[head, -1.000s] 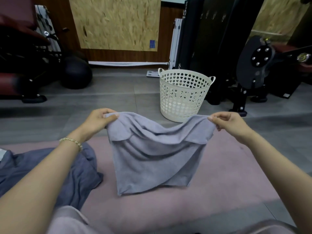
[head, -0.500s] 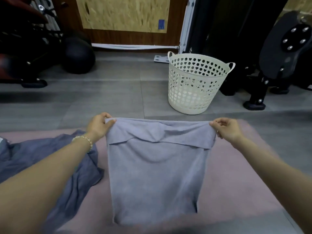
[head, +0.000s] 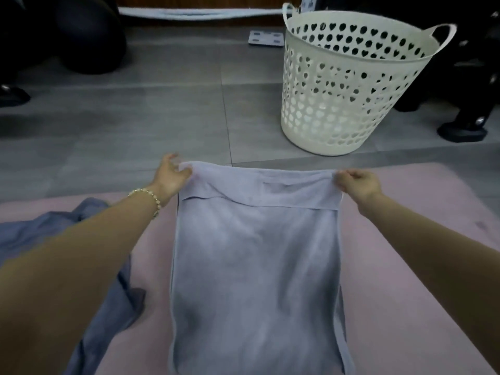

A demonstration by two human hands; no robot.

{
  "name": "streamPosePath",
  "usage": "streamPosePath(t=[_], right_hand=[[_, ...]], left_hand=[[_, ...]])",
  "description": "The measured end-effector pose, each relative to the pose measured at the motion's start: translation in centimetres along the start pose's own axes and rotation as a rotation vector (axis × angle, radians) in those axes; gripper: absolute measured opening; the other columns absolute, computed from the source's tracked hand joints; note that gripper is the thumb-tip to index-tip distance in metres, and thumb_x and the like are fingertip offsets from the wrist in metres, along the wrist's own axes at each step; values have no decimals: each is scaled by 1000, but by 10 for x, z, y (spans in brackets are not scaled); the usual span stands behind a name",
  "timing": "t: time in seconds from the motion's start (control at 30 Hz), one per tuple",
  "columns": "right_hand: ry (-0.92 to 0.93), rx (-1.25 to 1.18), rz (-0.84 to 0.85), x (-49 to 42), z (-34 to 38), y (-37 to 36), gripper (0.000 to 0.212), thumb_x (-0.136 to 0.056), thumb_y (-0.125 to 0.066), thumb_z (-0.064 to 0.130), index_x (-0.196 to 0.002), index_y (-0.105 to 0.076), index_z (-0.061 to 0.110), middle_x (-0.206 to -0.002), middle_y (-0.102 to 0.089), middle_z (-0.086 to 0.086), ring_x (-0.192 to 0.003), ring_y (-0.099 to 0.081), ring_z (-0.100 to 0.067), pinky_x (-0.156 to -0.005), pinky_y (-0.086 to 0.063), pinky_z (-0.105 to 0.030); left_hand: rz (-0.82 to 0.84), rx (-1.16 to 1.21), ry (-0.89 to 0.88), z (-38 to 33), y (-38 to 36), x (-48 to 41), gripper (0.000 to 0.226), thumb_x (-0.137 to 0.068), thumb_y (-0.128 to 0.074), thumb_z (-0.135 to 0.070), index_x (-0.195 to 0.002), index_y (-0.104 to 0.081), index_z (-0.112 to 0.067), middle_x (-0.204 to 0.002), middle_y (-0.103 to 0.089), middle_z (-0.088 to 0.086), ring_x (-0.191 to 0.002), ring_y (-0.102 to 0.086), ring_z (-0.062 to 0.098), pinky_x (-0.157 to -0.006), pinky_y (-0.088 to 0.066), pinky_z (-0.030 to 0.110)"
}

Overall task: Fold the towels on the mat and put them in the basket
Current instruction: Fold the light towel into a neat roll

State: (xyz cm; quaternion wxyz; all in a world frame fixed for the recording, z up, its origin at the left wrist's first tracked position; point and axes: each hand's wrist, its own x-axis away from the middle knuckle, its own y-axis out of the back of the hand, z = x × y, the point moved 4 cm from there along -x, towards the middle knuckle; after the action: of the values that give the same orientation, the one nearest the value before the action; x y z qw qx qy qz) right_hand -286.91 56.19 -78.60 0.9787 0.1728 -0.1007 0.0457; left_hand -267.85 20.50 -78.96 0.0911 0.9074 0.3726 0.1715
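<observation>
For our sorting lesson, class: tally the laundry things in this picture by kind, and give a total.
Towels: 2, a lilac-grey cloth towel laid flat and a crumpled blue-grey cloth towel
Cream perforated plastic basket: 1
Pink soft mat: 1
Total: 4
</observation>
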Motion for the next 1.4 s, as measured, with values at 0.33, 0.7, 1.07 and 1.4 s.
streamPosePath(t=[0.33,0.7,1.07,1.4], right_hand=[[-217,375,262,120,-160,4,36,-80,-73,9,-108,-55,-3,-101,-61,-21,-74,-53,-21,-66,-45,-28],[-295,449,247,202,-239,41,48,-73,-78,8,-98,-37,7,-90,-51,-4,-85,-55,-24,-67,-47,-26],[-328,45,-24,239,-250,76,15,-85,-69,14,-70,-69,10,-48,-63,9,-58,-62,-12,-58,-50,-12],[-327,151,160,227,-251,88,8,-89,-63,11,-82,-64,7,-76,-57,-4,-69,-50,-15,-65,-44,-18]], left_hand=[[191,-507,348,236,15,103,87,-46,-72,-78,-98,-69,-9,-100,-68,11,-105,-60,30,-88,-51,39],[127,-248,309,248,-1,221,44,-81,-72,-10,-108,-37,-7,-96,-55,8,-86,-57,24,-71,-48,33],[-123,53,311,245,27,252,23,-93,-57,-19,-81,-59,0,-74,-59,8,-71,-57,24,-68,-53,28],[6,-170,369,261,46,239,16,-90,-61,-8,-98,-58,5,-97,-62,19,-79,-59,31,-63,-60,30]])
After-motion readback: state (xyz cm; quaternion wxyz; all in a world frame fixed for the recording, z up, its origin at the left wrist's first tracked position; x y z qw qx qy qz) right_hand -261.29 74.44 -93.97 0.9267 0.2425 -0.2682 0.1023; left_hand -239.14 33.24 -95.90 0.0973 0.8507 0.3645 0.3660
